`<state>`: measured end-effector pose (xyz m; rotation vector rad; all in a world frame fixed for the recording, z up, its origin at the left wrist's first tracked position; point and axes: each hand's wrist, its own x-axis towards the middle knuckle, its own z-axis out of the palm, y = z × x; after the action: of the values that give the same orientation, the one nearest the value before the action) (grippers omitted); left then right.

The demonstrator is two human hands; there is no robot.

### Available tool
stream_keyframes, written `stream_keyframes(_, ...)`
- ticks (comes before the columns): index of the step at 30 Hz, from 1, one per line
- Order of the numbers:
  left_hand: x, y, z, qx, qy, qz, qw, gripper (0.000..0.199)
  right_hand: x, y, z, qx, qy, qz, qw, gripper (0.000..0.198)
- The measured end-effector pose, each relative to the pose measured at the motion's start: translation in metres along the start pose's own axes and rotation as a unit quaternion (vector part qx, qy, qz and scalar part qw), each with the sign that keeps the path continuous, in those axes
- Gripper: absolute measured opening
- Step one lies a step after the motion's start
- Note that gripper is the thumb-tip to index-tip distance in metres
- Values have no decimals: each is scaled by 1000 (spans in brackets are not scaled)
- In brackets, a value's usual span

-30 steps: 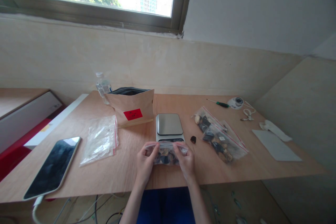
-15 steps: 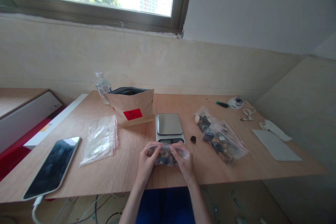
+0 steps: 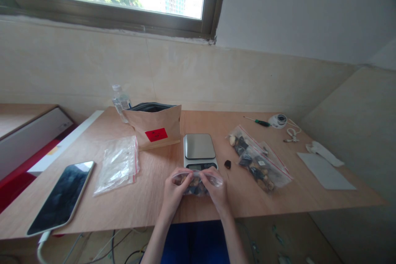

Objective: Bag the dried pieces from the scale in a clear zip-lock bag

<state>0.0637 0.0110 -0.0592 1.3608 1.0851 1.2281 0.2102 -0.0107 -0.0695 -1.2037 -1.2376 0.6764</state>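
Note:
Both hands pinch the top edge of a clear zip bag (image 3: 197,189) with dark and tan pieces inside, near the table's front edge. My left hand (image 3: 176,183) grips the bag's mouth on the left, thumb pointing inward. On the right side, my right hand (image 3: 214,183) holds the same rim between thumb and fingers. Directly behind the bag stands a kitchen scale (image 3: 199,147) with a bare metal plate; its display is partly covered by the hands. A small dark piece (image 3: 227,164) lies on the table right of the scale.
Filled zip bags (image 3: 258,169) lie to the right. An open kraft pouch (image 3: 157,128) stands behind left, beside a water bottle (image 3: 120,101). Flat zip bags (image 3: 117,167) and a phone (image 3: 62,198) are at left. A screwdriver (image 3: 262,123), white camera (image 3: 277,121) and pale sheet (image 3: 326,171) sit farther right.
My thumbs have shifted slightly inward and closer together along the bag's rim. Everything else on the table stays where it was.

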Motion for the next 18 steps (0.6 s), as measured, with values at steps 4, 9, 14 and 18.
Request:
stream_keyframes(4,0,-2,0,2,-5,2,1000,22,0,-1,0,6,-23,8,1000,14)
stream_keyframes(9,0,-2,0,11,-16,8,1000,22,1,-1,0,10,-21,11,1000,13)
stream_keyframes(14,0,-1,0,21,-20,15,999,19,0,0,0,-17,-19,0,1000,12)
stream_keyframes(18,-1,-3,1,25,-14,15,999,20,-1,2,0,-23,-26,0,999,12)
